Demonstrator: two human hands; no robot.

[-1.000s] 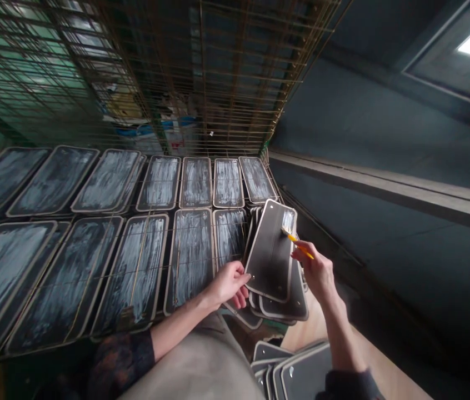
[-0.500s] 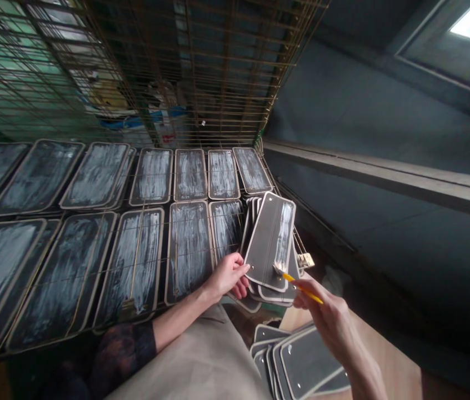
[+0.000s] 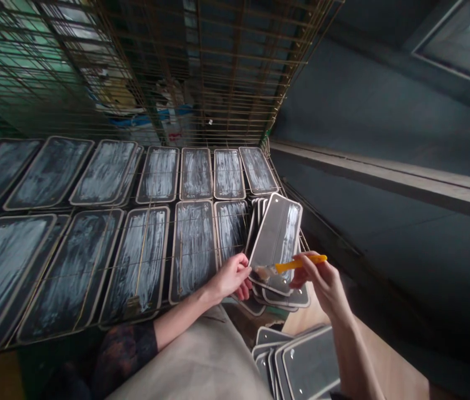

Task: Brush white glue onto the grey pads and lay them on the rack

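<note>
A dark grey rounded panel with a pale rim [image 3: 269, 239] lies tilted on top of a stack of similar panels. Along its right side runs a streaky white coat, while the left part is bare grey. My left hand [image 3: 234, 276] is closed at the panel's lower left corner, thumb and fingers pinching its edge. In my right hand [image 3: 320, 280] is a paintbrush with a yellow handle [image 3: 301, 263]. Its blurred bristles touch or hover just over the panel's lower left area; I cannot tell which.
Two rows of white-streaked panels [image 3: 193, 244] lie on a wire rack to the left. An upright wire grid [image 3: 235, 72] stands behind. Several uncoated panels [image 3: 310, 361] are piled on a wooden board [image 3: 385, 355] at lower right. A dark wall with a ledge [image 3: 385, 166] bounds the right.
The paintbrush has moved left across the panel's lower end, and its handle has swung from slanting down to nearly level. My left hand keeps its hold on the corner. The view has shifted slightly.
</note>
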